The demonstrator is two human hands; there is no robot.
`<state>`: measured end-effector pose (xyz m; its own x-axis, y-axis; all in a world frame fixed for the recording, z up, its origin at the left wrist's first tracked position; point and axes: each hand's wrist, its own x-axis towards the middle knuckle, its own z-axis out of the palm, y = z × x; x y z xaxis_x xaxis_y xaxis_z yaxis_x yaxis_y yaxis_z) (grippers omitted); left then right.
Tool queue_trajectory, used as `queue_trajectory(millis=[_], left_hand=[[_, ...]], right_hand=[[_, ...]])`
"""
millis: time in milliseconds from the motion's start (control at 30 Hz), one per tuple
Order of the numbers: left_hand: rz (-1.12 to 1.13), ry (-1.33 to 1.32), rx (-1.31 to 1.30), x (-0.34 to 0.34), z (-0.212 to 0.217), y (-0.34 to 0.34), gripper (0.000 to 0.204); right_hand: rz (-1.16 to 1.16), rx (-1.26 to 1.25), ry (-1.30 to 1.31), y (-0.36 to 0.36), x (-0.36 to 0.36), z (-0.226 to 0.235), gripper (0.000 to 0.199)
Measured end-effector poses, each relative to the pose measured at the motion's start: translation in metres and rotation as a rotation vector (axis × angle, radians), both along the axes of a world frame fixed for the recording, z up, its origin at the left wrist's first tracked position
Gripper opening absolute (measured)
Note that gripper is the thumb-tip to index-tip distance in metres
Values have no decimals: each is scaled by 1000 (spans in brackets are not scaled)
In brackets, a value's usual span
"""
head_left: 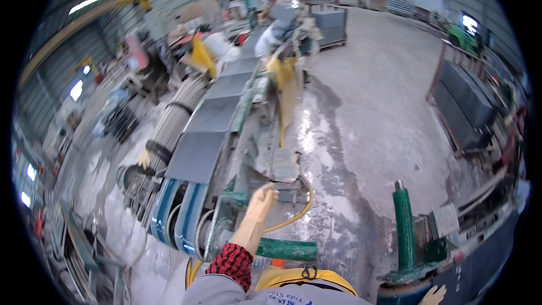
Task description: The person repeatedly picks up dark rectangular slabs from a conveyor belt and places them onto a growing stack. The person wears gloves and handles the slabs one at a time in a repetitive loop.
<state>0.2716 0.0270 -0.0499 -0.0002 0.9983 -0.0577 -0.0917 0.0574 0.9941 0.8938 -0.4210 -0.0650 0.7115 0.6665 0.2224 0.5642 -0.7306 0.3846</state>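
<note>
My left hand [262,201], in a pale glove with a red-and-black checked cuff, hangs above the near end of a conveyor. Its fingers look loosely curled, and nothing shows in them. Dark grey slabs [195,155] lie end to end along the conveyor, left of and beyond this hand. The nearest slab reaches the blue belts [190,220]. At the lower right, my right hand [433,295], also gloved, is cut by the picture's edge. Its fingers are spread beside or on a dark slab [474,271]; whether they touch it I cannot tell.
A green post [403,226] rises at the right, and a green roller [287,249] juts out near my body. A yellow hose [307,203] curves over wet floor. Racked slabs [466,99] stand farther right. A person [282,17] is at the conveyor's far end.
</note>
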Motion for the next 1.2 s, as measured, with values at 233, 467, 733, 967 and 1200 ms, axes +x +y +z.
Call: queue_trajectory(millis=[233,467,733,967,1200], left_hand=[[570,715,319,-217,25,17,44],[192,1439,335,-268,28,85,50],[261,1428,390,-255,40,186,45],[312,1265,289,-236,28,217,52],[260,1344,328,-259,31,180,51]], right_hand=[[-73,384,481,83,-108,-2,65],[12,480,638,192,-191,-26,51],[193,589,874,242,-204,-41,48],[591,-12,699,259,-189,-88,54],[178,-161,1155,375,-331,-60,53]])
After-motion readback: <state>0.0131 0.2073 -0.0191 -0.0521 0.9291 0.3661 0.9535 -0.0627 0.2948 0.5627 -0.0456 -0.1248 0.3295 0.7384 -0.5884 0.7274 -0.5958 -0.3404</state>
